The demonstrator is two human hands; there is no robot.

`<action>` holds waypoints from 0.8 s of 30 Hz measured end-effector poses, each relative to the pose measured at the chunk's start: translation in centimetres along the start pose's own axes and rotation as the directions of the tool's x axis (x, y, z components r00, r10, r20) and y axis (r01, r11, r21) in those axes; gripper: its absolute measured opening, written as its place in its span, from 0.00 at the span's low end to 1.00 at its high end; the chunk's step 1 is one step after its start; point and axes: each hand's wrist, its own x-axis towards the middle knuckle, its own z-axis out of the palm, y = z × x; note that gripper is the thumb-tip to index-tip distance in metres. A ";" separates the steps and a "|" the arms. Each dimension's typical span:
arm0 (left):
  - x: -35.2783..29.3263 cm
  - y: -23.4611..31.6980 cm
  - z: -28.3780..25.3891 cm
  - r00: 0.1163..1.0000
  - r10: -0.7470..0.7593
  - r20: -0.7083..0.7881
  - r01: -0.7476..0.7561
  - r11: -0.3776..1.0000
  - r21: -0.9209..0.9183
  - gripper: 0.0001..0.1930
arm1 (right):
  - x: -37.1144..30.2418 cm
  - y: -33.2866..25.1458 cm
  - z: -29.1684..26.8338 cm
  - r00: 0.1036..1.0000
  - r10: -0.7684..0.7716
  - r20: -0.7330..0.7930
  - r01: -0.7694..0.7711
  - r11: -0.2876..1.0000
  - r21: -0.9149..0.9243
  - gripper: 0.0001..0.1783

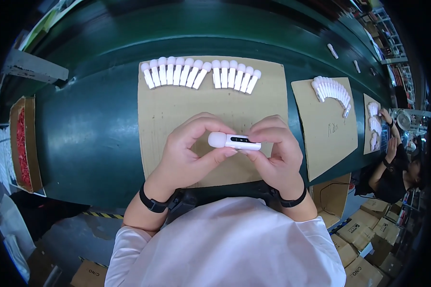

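Observation:
A small white wand massager [239,142] with a rounded, pale lilac head and a black button panel lies level between my two hands, panel facing up. My left hand [187,153] pinches it near the head with thumb and fingers. At its other end, my right hand [281,152] grips the handle, with fingertips by the buttons and the thumb beneath. Both hands are over a brown cardboard sheet [177,112] on the green work surface. Along the sheet's far side, several more massagers stand or lie in two curved rows, a left row [177,71] and a right row [235,76].
On the right, a second cardboard sheet [321,138] carries a curved row of massagers [331,91]. Farther right, a co-worker [392,177] reaches over a third sheet [367,124]. A box of red pieces [29,143] is at the left; cartons [364,272] are on the floor.

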 end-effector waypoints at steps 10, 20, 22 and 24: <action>0.2 -0.1 0.4 0.984 0.133 -0.122 -0.134 0.991 -0.003 0.13 | 0.2 -0.2 0.2 0.994 0.092 -0.054 -0.087 0.991 0.100 0.18; 0.0 0.3 0.7 0.985 0.100 -0.140 -0.106 0.994 -0.037 0.13 | 0.5 -0.3 -0.2 0.997 0.070 -0.014 -0.069 0.997 0.043 0.17; 0.1 0.4 0.4 0.994 0.086 -0.074 -0.083 0.996 0.043 0.13 | 0.8 -0.5 -0.1 0.998 0.061 -0.012 -0.060 0.998 0.029 0.16; 0.2 0.5 0.3 0.996 0.074 -0.042 -0.070 0.994 0.083 0.13 | 1.1 -0.7 0.1 0.999 0.036 -0.009 -0.036 0.999 -0.003 0.15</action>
